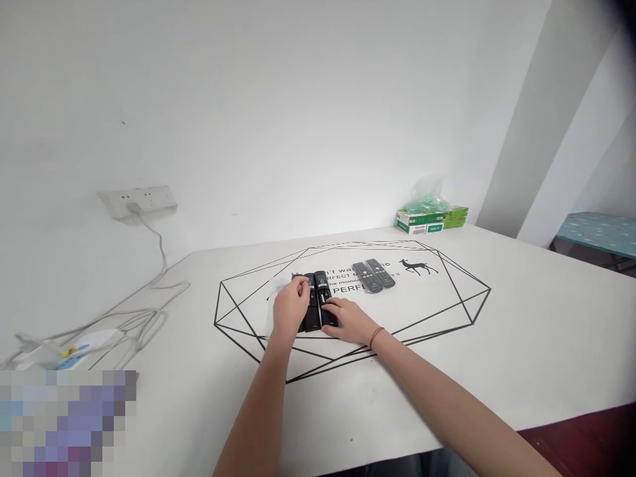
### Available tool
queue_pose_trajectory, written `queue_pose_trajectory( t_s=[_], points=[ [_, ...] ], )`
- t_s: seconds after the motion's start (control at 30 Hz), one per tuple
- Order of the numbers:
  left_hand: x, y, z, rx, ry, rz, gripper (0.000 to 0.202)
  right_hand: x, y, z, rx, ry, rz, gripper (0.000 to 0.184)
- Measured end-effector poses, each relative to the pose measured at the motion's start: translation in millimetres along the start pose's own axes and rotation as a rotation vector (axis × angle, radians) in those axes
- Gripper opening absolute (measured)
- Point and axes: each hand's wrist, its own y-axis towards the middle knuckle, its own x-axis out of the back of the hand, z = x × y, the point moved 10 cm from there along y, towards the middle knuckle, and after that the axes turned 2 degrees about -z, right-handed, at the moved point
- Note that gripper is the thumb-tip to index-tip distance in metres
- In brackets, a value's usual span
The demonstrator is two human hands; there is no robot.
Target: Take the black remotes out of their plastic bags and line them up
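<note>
Black remote controls [312,321] lie side by side, back up, on the white table, with battery compartments showing. My left hand [291,308] is over the left ones, its fingers curled in a pinch; what they hold, if anything, is too small to make out. It hides part of the row. On the rightmost remote control of the row [322,281], my right hand [350,321] grips the lower part, thumb and fingertips on it near the battery compartment. Just right of the row, two more remote controls [373,275] lie with buttons up, apart from both hands.
Green and white boxes [420,222] with a clear plastic bag [427,195] on top stand at the back right. A wall socket [144,201] feeds a cable down to a power strip [94,348] at the left. Black lines and lettering mark the table [422,384].
</note>
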Motion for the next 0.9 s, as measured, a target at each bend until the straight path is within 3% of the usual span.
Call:
queue_pose_trajectory(
  t_s=[0.2,0.43,0.5,0.6,0.67,0.8,0.9],
  points=[
    [-10.9,-1,3,0.004,0.059,0.083,0.024,12,-3,3,0.019,0.053,0.021,0.051],
    [-12.1,-2,4,0.002,0.051,0.104,0.025,29,-12,-1,-0.018,0.26,0.155,0.041],
    [-11.9,-3,3,0.004,0.046,0.106,0.025,37,-11,-3,-0.047,0.318,0.123,0.039],
    [-13.9,-4,2,0.011,0.073,0.121,0.026,47,-8,-4,-0.053,0.336,-0.024,0.039],
    [-17.4,-5,2,0.01,0.094,0.146,0.026,45,-5,-5,-0.047,0.294,-0.098,0.039],
    [-27.7,-7,1,-0.013,0.128,0.205,0.028,20,0,-12,-0.076,0.19,-0.065,0.029],
    [-39.9,-11,1,-0.021,0.157,0.273,0.03,15,0,-21,-0.125,0.105,-0.108,0.028]
  ],
)
